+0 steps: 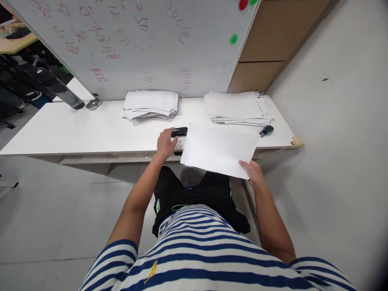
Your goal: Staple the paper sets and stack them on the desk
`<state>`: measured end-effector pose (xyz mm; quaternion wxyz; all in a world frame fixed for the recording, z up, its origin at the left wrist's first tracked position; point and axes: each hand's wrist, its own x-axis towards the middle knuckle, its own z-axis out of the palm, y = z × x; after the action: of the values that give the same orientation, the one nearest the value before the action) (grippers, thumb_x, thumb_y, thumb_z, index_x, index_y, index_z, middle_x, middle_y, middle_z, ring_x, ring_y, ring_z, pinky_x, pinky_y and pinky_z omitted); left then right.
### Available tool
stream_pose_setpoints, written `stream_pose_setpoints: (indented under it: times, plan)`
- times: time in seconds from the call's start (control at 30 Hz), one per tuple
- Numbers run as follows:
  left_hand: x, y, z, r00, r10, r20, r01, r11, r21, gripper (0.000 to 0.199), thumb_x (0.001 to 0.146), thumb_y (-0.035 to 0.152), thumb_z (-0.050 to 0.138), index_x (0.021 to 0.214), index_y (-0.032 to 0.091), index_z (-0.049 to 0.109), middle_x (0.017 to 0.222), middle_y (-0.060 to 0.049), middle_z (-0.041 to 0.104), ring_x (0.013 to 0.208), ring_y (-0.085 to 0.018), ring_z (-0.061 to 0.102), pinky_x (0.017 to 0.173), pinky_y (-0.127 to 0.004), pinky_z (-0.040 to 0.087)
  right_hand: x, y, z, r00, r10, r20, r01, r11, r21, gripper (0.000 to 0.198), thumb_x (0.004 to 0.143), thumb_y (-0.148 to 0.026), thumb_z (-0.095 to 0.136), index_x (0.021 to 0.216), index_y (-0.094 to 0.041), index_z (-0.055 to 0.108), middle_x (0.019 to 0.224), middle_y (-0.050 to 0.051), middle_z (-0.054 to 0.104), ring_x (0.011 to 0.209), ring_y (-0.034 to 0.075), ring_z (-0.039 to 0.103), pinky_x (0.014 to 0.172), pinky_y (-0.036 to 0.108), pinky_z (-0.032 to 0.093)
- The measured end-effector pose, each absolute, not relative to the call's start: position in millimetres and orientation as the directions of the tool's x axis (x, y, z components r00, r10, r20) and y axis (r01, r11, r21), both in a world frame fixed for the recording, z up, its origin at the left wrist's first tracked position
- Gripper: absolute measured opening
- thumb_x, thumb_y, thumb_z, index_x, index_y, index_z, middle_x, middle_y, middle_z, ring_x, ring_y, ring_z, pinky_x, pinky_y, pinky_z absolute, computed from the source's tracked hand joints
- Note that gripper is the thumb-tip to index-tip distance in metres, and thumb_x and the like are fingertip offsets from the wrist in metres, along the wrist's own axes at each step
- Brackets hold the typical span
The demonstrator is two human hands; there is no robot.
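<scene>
My left hand (166, 144) is closed around the near end of a black stapler (181, 131) close to the desk's front edge. White paper sheets (220, 147), in a thin sheaf, are pinched at the near right corner by my right hand (254, 173), thumb on top. The sheaf tilts over the desk edge, its far left corner at the stapler's right end. Whether paper lies between the stapler's jaws is hidden. Behind are two paper piles, one on the left (150, 104) and one on the right (236, 107).
On the white desk (85, 135) are a small dark teal object (266, 130), a computer mouse (93, 104) and a dark bottle-like cylinder (62, 89). A whiteboard (163, 52) with red writing rises behind. A wall (339, 121) closes the right side.
</scene>
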<state>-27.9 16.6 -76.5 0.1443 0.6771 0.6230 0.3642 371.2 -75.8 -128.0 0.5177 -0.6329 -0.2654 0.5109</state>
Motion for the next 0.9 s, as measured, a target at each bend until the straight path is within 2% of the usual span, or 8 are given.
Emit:
stream_pose_setpoints:
  times: [0.07,0.17,0.23,0.4,0.67,0.9]
  plan:
    - [-25,35,-80,0.023,0.942,0.335,0.830,-0.205,0.519,0.050,0.085,0.029,0.071,0.133,0.019,0.057,0.142,-0.020,0.057,0.134,-0.039,0.047,0.107,-0.052,0.041,376,-80,-133,0.372,0.836,-0.402,-0.224,-0.340,-0.913,0.030,0.058,-0.026,0.090,0.084,-0.017,0.078,0.089,0.007,0.082,0.072,0.022,0.076,0.066,0.031,0.064]
    - [-22,56,-92,0.019,0.971,0.240,0.878,-0.131,0.460,0.054,0.083,0.033,0.075,0.131,0.017,0.057,0.138,-0.023,0.057,0.132,-0.043,0.045,0.105,-0.055,0.041,378,-79,-136,0.393,0.820,-0.417,-0.250,-0.341,-0.906,0.028,0.059,-0.023,0.089,0.083,-0.017,0.077,0.085,0.006,0.082,0.069,0.021,0.076,0.065,0.031,0.064]
    - [-23,63,-102,0.006,0.977,0.214,0.882,-0.106,0.458,0.045,0.086,0.035,0.073,0.125,0.018,0.060,0.128,-0.021,0.061,0.123,-0.041,0.050,0.100,-0.053,0.043,376,-76,-135,0.387,0.824,-0.413,-0.263,-0.331,-0.906,0.027,0.059,-0.021,0.088,0.084,-0.017,0.077,0.083,0.005,0.082,0.067,0.020,0.075,0.063,0.031,0.064]
    - [-35,61,-117,0.083,0.953,0.290,0.843,-0.222,0.490,0.031,0.087,0.034,0.070,0.115,0.021,0.063,0.117,-0.015,0.062,0.114,-0.035,0.052,0.099,-0.048,0.042,369,-69,-133,0.336,0.852,-0.402,-0.238,-0.336,-0.911,0.028,0.062,-0.025,0.088,0.086,-0.017,0.077,0.081,0.004,0.081,0.066,0.020,0.075,0.064,0.030,0.064]
    - [-40,52,-115,0.135,0.946,0.296,0.783,-0.285,0.553,0.031,0.088,0.033,0.069,0.116,0.022,0.062,0.114,-0.015,0.063,0.110,-0.032,0.054,0.096,-0.044,0.042,366,-64,-143,0.346,0.843,-0.412,-0.201,-0.362,-0.910,0.024,0.062,-0.020,0.085,0.085,-0.016,0.078,0.085,0.005,0.082,0.066,0.019,0.074,0.059,0.027,0.062]
    - [-40,51,-116,0.139,0.945,0.295,0.771,-0.290,0.566,0.033,0.088,0.034,0.069,0.117,0.021,0.062,0.116,-0.014,0.063,0.112,-0.031,0.052,0.099,-0.044,0.040,370,-70,-138,0.376,0.817,-0.438,-0.205,-0.388,-0.899,0.024,0.061,-0.020,0.084,0.085,-0.016,0.077,0.086,0.006,0.082,0.070,0.022,0.076,0.059,0.028,0.062]
